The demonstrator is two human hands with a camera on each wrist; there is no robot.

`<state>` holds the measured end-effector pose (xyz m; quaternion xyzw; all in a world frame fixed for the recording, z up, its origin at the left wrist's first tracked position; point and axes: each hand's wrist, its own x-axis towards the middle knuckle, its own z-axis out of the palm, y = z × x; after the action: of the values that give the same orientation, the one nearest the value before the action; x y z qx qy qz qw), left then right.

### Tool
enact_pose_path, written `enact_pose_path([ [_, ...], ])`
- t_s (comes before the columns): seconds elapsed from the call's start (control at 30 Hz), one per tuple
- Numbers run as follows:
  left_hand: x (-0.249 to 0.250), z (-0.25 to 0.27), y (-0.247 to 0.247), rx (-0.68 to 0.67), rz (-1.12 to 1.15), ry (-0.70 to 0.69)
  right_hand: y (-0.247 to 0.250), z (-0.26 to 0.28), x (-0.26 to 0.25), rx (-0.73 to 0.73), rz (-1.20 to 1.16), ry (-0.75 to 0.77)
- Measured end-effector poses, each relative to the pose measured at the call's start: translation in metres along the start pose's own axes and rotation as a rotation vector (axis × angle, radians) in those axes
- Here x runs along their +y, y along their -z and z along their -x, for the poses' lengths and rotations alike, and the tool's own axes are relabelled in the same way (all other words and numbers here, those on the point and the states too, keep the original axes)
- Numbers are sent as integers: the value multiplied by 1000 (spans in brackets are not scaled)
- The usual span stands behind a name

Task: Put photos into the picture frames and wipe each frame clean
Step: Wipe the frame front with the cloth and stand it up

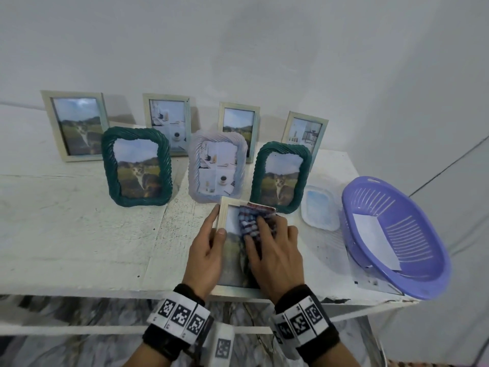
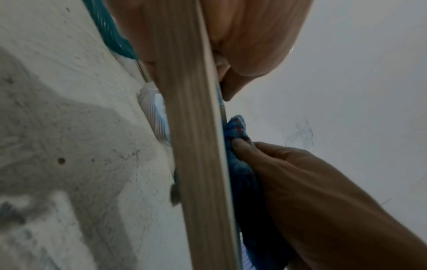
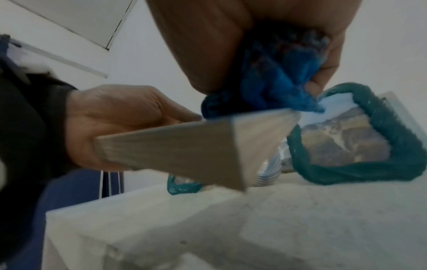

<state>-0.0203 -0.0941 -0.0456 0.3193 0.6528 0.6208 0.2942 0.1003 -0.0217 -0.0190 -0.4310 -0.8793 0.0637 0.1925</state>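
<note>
At the upper left of the head view, four pale rectangular frames (image 1: 75, 125) stand in a row against the wall on a white table (image 1: 79, 221), each holding a photo. In front of them, from left to right, stand a dark green rope-edged frame (image 1: 137, 165), a pale ribbed frame (image 1: 218, 166) and a second green rope-edged frame (image 1: 281, 176), all with photos in them. Low in the centre of the picture, the left hand (image 1: 205, 256) grips the left edge of a light wooden frame (image 1: 223, 215), thumb on its front rail and fingers curled round the side; the frame is tilted up over the table's near edge, as the right wrist view shows. A landscape photo (image 1: 232, 258) sits behind its glass. The right hand (image 1: 275, 252) presses a bunched blue checked cloth (image 1: 251, 221) against the upper part of the glass, its fingers curled over and pinching the fabric. To the right of centre, a small clear plastic lid (image 1: 320, 207) lies flat on the table. At the far right, a purple slotted basket (image 1: 420, 260) sits at the table's corner with a white sheet of paper (image 1: 375, 239) leaning inside it.
</note>
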Motion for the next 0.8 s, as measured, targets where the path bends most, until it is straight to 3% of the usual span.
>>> enact_pose_path([
  [0.1, 2, -1, 8, -23, -27, -10, -7, -1, -4, -2, -26, 109],
  [0.27, 1, -5, 23, 3, 43, 47, -3, 31, -12, -227, -85, 395],
  [0.47, 13, -2, 18, -21, 3, 27, 1, -14, -9, -100, 12, 132],
  [0.53, 10, -5, 23, -19, 20, 43, 1, -5, -19, -83, 22, 225],
  [0.6, 8, -8, 28, -13, 42, 70, 4, 15, -22, -171, 3, 380],
  [0.67, 9, -7, 31, -15, 34, 61, 9, 15, -14, -207, 29, 440],
  [0.8, 12, -3, 26, -37, 11, 45, 11, -15, -10, -120, 86, 258],
])
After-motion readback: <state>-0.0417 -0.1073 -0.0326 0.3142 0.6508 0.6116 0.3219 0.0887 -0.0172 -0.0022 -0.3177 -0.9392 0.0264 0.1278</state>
